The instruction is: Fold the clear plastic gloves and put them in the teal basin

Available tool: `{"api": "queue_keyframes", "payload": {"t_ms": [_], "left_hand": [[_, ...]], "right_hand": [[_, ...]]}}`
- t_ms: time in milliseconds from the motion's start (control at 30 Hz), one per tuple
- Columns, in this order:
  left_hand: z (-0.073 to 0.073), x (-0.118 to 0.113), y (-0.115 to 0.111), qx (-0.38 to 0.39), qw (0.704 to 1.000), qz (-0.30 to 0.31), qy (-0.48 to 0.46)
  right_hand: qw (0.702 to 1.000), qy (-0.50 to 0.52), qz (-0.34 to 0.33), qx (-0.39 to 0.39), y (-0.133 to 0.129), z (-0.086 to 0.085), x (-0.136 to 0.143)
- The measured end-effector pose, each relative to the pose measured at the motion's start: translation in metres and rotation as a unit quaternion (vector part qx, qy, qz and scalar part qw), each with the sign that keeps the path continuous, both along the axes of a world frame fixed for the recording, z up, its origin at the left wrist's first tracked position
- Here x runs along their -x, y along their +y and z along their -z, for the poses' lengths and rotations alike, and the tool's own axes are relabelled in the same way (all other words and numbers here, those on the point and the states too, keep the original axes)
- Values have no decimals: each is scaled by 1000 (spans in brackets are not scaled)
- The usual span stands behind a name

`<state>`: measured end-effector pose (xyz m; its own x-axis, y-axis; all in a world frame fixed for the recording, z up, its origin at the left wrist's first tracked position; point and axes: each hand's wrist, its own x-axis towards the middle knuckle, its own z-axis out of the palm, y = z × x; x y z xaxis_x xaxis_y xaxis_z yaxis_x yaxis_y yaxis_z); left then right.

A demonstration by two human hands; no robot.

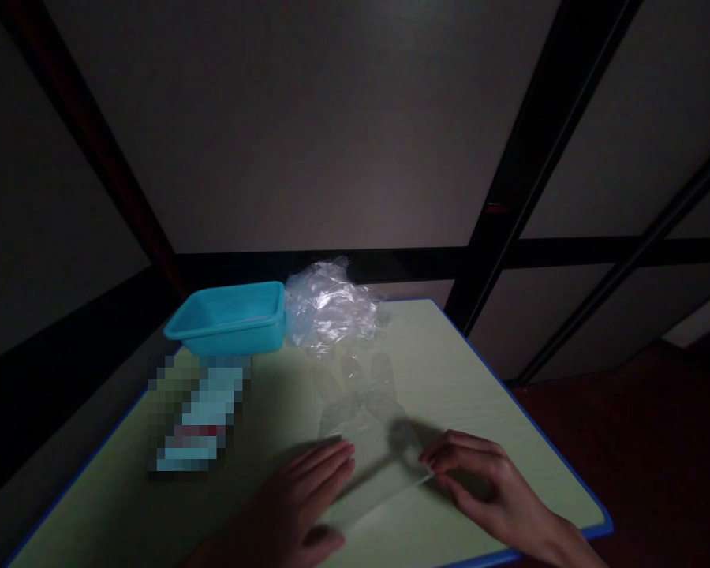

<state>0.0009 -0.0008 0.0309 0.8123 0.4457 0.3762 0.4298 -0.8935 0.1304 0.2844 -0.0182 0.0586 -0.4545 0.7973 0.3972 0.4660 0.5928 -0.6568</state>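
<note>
A clear disposable plastic glove (358,414) lies flat on the table, its finger shapes pointing away from me. My left hand (311,493) rests open on its left side, fingers stretched out and pressed down near the cuff. At the cuff's right end, my right hand (479,481) pinches the thin edge between thumb and fingers, lifting it slightly. The film is so transparent that parts of its outline are hard to make out.
A crumpled heap of clear plastic (334,308) sits at the table's far edge, beside a blue plastic basket (237,339). In front of the basket lies a pixelated light-blue item (207,414). The pale table (443,363) has a blue rim and stands near panelled doors (331,142).
</note>
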Motion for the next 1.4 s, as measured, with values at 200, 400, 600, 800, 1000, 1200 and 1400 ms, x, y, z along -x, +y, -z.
{"api": "queue_keyframes", "payload": {"t_ms": [200,400,600,800,1000,1200,1400], "left_hand": [[14,-6,5,-80,995,-33,-47],[10,-3,6,-6,995,-24,-95],[-1,-2,3,46,998,5,-41],[-10,-5,5,106,993,35,42],[-21,-8,8,181,981,37,55],[-26,-8,15,264,963,17,45],[-14,0,16,361,932,-14,-17]], "right_hand": [[996,-72,-47,-30,2,9,-14],[972,-219,-56,-60,14,24,-17],[973,-213,-64,-57,27,27,-7],[960,-257,-91,-65,32,21,-4],[952,-258,-128,-106,31,21,1],[952,-250,-143,-105,32,22,2],[959,-227,-149,-78,33,21,2]]}}
